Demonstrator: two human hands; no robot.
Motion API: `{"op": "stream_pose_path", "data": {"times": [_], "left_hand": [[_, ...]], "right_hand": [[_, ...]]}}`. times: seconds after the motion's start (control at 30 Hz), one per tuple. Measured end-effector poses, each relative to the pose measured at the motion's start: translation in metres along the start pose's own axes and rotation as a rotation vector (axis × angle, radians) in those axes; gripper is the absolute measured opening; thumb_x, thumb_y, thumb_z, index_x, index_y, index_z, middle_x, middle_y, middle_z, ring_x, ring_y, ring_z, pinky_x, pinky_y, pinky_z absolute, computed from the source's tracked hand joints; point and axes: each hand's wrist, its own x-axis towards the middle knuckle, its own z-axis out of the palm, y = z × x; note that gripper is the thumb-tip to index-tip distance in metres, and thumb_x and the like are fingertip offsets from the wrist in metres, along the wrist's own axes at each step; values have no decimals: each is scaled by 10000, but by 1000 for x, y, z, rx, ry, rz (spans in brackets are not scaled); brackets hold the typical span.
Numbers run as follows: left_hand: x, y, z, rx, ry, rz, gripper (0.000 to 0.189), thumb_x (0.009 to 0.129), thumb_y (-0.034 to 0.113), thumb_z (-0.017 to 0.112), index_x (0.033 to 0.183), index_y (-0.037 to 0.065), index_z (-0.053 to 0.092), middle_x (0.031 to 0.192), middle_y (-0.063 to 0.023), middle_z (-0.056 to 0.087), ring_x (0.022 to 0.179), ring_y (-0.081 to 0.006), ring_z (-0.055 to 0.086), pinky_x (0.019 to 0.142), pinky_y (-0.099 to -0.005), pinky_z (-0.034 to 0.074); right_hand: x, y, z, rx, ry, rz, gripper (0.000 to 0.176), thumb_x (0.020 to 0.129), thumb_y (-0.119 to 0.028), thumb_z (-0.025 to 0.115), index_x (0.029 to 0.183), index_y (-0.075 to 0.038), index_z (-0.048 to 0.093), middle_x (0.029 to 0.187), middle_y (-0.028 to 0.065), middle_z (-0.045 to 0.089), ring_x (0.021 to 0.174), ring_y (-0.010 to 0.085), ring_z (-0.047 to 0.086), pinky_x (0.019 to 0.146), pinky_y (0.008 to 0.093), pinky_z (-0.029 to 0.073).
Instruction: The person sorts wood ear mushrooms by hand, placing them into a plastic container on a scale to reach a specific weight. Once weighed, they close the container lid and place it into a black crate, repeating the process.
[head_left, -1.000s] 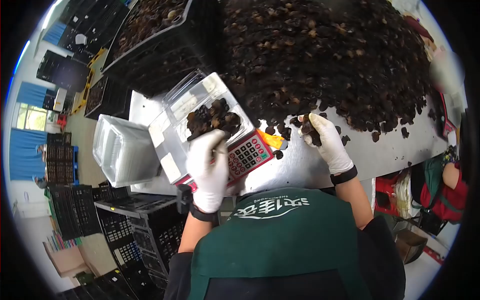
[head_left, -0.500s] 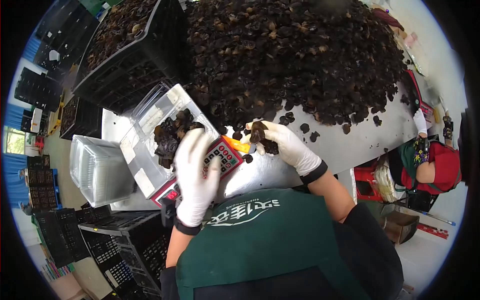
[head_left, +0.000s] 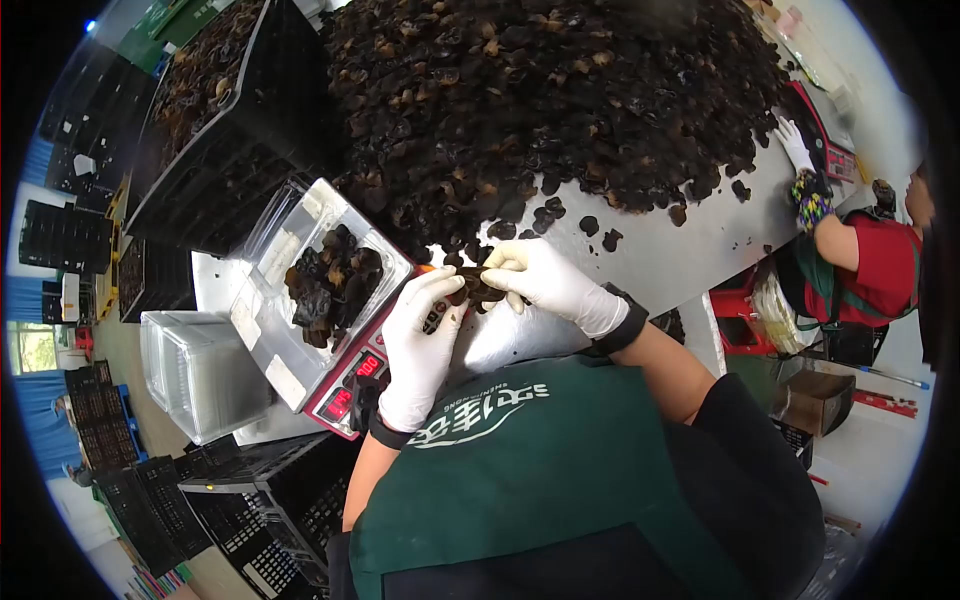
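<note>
My left hand (head_left: 422,340), in a white glove, is closed with its fingertips pinching the edge of a dark wood ear mushroom (head_left: 481,287). The same mushroom is gripped from the other side by my gloved right hand (head_left: 553,287). Both hands are just right of a red digital scale (head_left: 352,372), partly covering its keypad. On the scale is a clear plastic tray (head_left: 288,378) with a clump of wood ear mushrooms (head_left: 335,285) in it. A bit of orange (head_left: 425,268) shows behind my left fingers; its rest is hidden.
A large heap of wood ears (head_left: 540,90) covers the back of the metal table (head_left: 640,255). A black crate (head_left: 215,160) full of them stands at left, above stacked clear trays (head_left: 200,375). At right, a co-worker's gloved hand (head_left: 793,145) is beside another scale (head_left: 825,135).
My left hand has left the mushrooms on the scale and moved right to meet my right hand at the held mushroom. The co-worker's hand has moved toward the heap.
</note>
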Motion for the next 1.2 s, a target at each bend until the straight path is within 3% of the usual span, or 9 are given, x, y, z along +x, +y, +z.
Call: {"op": "stream_pose_path", "data": {"times": [0.33,0.37,0.47,0.53,0.63,0.7,0.9,1.07,1.2], "left_hand": [[-2,12,9,70,-218,57,579,702,-96,732,1249,70,637,1314,-157,586,1228,-309,572,1038,-381,463],[-2,9,13,81,-234,117,547,717,-79,726,1238,65,642,1284,-159,606,1198,-312,593,1013,-382,482],[-4,6,13,84,-336,146,457,744,-21,728,1187,65,655,1168,-138,664,1093,-296,651,946,-365,521],[-11,5,9,77,-333,157,396,728,-19,728,1108,63,651,1145,-116,661,1065,-302,649,914,-363,528],[-25,-8,11,112,-351,146,302,693,-21,671,969,66,586,1074,-99,619,966,-317,615,815,-381,524],[-26,2,3,167,-450,75,277,717,11,666,983,57,603,1122,-99,608,1000,-313,598,846,-386,508],[-45,-4,-12,146,-328,108,241,738,40,682,976,47,645,1204,-97,580,1109,-292,555,927,-404,462],[-40,8,-46,256,83,94,277,689,29,717,953,80,650,1031,-65,680,979,-269,653,849,-398,509],[8,-6,-90,530,505,221,403,689,-89,680,1064,60,681,1067,-134,685,995,-324,659,871,-392,524]], "right_hand": [[-20,9,-5,-105,104,16,106,947,-89,620,907,9,617,718,52,639,476,103,557,453,252,454],[-22,11,-9,-133,36,58,106,948,-92,612,924,9,633,780,60,656,541,92,582,500,243,474],[-21,42,-11,-181,-11,-168,133,959,-106,598,1007,0,663,853,49,665,698,61,595,604,228,489],[-32,23,-1,-144,19,64,169,971,-163,598,989,-15,679,776,25,659,583,68,571,521,222,447],[-32,18,5,-154,-21,194,230,989,-186,561,973,9,682,757,32,674,566,69,559,525,213,430],[-30,22,8,-152,-72,236,230,1002,-176,540,951,7,670,754,35,666,548,74,544,510,214,415],[-16,25,20,-179,-149,285,296,1028,-215,490,946,12,660,738,37,654,547,82,530,519,227,408],[0,15,19,-147,-139,154,309,1030,-222,475,970,11,670,739,50,662,569,82,532,576,225,427],[6,12,20,-146,-134,146,290,1025,-205,478,999,16,663,745,64,675,585,92,550,596,233,442]]}}
